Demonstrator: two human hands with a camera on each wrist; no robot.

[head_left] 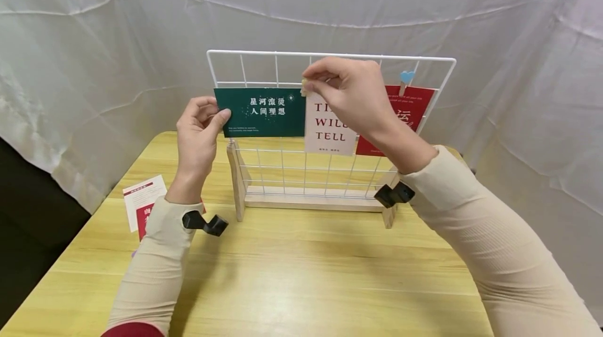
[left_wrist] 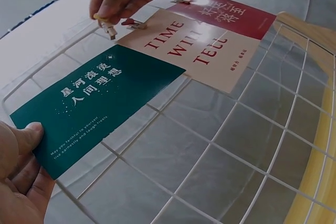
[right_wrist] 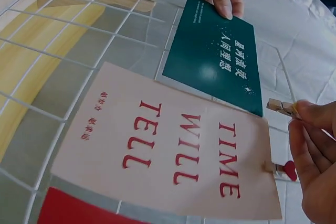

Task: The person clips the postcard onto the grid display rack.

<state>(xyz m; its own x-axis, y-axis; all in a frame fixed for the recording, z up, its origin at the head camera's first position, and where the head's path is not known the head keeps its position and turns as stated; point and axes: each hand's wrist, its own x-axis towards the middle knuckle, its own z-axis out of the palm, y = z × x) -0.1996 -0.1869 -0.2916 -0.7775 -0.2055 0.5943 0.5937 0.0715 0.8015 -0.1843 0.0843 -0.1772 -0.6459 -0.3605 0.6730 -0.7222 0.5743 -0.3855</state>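
The green card (head_left: 264, 125) is in front of the wire rack (head_left: 311, 202), on its left, its outer edge pinched by the left hand (head_left: 195, 135). Near the rack's upper middle, the right hand (head_left: 363, 96) pinches a wooden clip (right_wrist: 281, 106). A pale card (head_left: 327, 141) hangs mid-rack, a red card (head_left: 421, 104) rack-right.

L sleeve (head_left: 153, 277): long, cream, lots of crosswise wrinkles, w/ dk red cloth (head_left: 134, 329) at elbow end. R sleeve (head_left: 494, 243): same cream, fine ribbing on forearm, plain wide cuff. Blk angular cam units, L unit (head_left: 192, 220) & R unit (head_left: 387, 197), blocky, 1 per wrist. L hand (head_left: 195, 135), R hand (head_left: 360, 96) bare.
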